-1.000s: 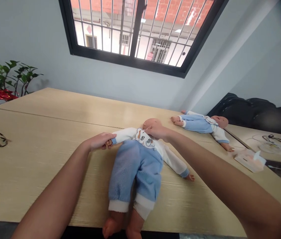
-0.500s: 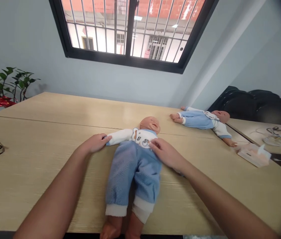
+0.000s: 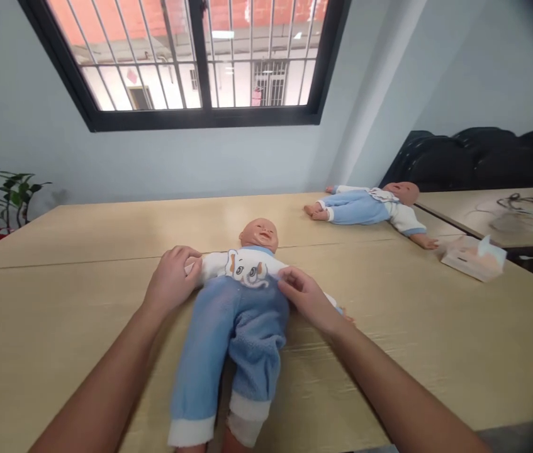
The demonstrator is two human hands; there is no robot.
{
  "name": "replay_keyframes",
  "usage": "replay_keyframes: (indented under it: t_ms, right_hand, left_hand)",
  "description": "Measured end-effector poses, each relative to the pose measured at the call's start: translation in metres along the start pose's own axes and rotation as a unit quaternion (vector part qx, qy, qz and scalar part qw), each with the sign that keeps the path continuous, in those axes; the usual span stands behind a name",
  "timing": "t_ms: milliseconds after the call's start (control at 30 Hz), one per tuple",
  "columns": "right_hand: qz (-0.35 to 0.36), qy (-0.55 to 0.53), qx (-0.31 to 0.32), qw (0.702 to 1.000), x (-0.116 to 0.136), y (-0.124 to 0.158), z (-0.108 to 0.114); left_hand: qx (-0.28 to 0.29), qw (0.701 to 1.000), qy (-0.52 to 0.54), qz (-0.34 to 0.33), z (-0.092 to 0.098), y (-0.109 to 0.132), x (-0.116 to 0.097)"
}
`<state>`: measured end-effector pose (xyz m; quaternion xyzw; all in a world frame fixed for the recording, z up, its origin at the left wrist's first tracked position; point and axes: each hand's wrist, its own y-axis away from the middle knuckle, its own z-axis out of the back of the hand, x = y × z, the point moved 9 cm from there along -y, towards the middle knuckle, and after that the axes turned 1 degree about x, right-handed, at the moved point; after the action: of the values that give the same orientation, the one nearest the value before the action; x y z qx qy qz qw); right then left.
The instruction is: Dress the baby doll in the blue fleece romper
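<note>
A baby doll [image 3: 209, 352] in blue fleece trousers and a white top with an elephant face lies on its back, head away from me. My left hand [image 3: 170, 280] closes round the white sleeve [image 3: 212, 265] of the doll's arm on the left, covering the doll's hand. At the doll's other side, my right hand [image 3: 311, 299] has its fingers bent together on the clothing by the armpit. Beyond that hand, the doll's other small hand [image 3: 347, 316] shows past a blue cuff. The doll's feet are cut off at the bottom edge.
A second doll [image 3: 360, 207] in like clothes lies at the table's far right, by a tissue box [image 3: 474, 258]. Cables [image 3: 525, 211] lie on another table. Black chairs [image 3: 474, 160] stand behind, and a potted plant [image 3: 4, 198] is at the left.
The view has turned to the right. My left hand has gone from the doll's cuff to wrapping round its lower sleeve. My right hand has shifted off the chest toward the doll's side.
</note>
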<state>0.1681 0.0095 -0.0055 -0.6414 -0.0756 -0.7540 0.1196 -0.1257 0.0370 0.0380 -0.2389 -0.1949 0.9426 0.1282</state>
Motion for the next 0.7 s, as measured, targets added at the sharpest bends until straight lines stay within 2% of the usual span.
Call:
replay_keyframes:
  t_ms: [67,167,267,367,433,567,633,700]
  right_hand:
    - [0.027,-0.002,-0.043,0.999,0.002,0.002,0.006]
    - [0.04,-0.048,-0.089,0.994,0.004,0.004,0.012]
    - [0.061,-0.063,-0.085,0.993,0.006,0.003,0.012]
    - [0.097,-0.033,-0.082,0.991,0.01,0.003,0.016]
    - [0.129,0.028,-0.097,0.986,0.014,0.004,0.021]
    - [0.19,0.193,-0.105,0.957,0.025,0.01,0.017]
    - [0.182,0.229,-0.105,0.95,0.023,0.011,0.013]
    - [0.161,0.251,-0.141,0.944,0.02,0.011,0.015]
  left_hand:
    - [0.001,0.997,0.025,-0.073,-0.005,-0.014,-0.048]
    - [0.064,0.975,0.074,-0.198,-0.025,-0.035,-0.119]
    - [0.154,0.948,0.088,-0.265,-0.05,-0.049,-0.16]
    - [0.247,0.929,0.075,-0.266,-0.072,-0.053,-0.17]
    - [0.276,0.926,0.087,-0.244,-0.077,-0.052,-0.166]
    - [0.22,0.945,0.14,-0.2,-0.067,-0.054,-0.153]
    - [0.186,0.95,0.148,-0.205,-0.062,-0.054,-0.15]
    - [0.17,0.952,0.144,-0.211,-0.061,-0.052,-0.15]
